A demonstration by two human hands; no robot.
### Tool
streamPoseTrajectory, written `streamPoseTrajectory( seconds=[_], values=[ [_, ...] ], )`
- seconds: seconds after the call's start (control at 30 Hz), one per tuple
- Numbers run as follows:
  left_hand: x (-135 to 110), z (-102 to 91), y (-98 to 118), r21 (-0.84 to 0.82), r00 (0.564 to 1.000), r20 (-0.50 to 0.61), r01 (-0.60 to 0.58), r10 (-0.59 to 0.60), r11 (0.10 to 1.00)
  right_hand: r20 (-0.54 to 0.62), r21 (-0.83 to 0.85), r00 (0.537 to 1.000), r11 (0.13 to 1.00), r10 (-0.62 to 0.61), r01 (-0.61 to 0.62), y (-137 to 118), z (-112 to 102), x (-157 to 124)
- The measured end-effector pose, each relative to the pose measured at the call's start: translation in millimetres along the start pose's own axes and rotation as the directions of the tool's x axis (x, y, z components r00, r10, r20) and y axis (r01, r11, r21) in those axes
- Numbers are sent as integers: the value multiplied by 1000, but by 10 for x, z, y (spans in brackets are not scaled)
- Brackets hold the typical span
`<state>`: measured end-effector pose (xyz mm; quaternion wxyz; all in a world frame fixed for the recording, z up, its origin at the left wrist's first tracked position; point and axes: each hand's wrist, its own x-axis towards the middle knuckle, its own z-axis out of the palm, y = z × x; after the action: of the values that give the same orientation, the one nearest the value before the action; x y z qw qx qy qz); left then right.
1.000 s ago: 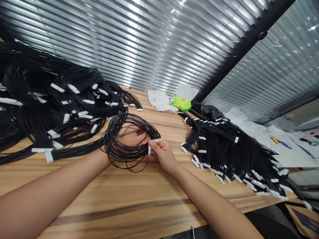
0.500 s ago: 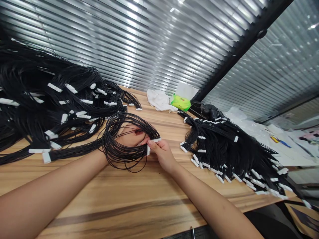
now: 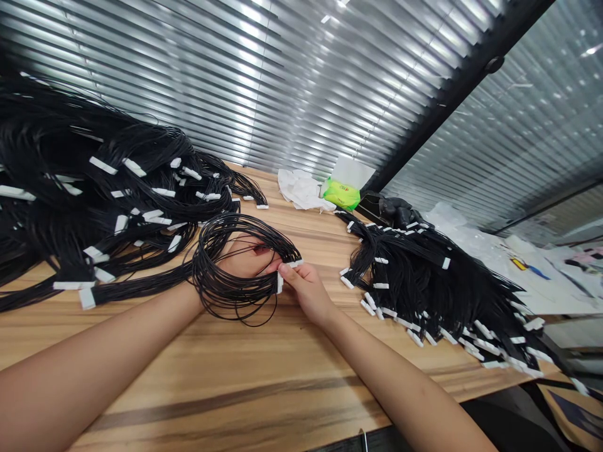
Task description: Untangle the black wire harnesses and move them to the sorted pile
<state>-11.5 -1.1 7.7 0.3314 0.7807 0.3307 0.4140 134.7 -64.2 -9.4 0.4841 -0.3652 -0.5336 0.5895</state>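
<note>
A coil of thin black cords lies looped round my left hand on the wooden table. My left fingers are closed on the bundle near its white tag ends. My right hand meets it from the right, thumb and fingers pinched on a white tag at the coil's end. Part of my left hand is hidden behind the strands.
A big heap of black cords with white tags fills the left. A second pile spreads on the right. At the back lie white crumpled cloth, a green packet and a black object. Window blinds stand behind.
Almost nothing differs. My right hand has shifted very slightly up and left on the tag; the coil stays round my left hand.
</note>
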Motion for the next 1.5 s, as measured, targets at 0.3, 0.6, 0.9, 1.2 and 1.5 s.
streamPoseTrajectory(
  seconds=[0.3,0.6,0.9,1.2,1.5],
  values=[
    [13,-6,78,-98,1000,13,-4,5,995,7,19,999,999,-35,35,53,-21,8],
    [-16,13,-10,34,999,11,-34,33,999,-12,57,1000,998,3,-2,48,-11,3],
    [103,69,-184,-121,995,-103,-2,-11,993,-287,139,956,984,-64,108,59,9,19],
    [95,199,-381,-322,999,13,41,-39,946,-624,156,778,963,-77,221,-18,-103,108],
    [57,61,-283,172,935,-351,109,-42,979,-635,-15,753,978,-171,209,53,-123,78]
  ],
)
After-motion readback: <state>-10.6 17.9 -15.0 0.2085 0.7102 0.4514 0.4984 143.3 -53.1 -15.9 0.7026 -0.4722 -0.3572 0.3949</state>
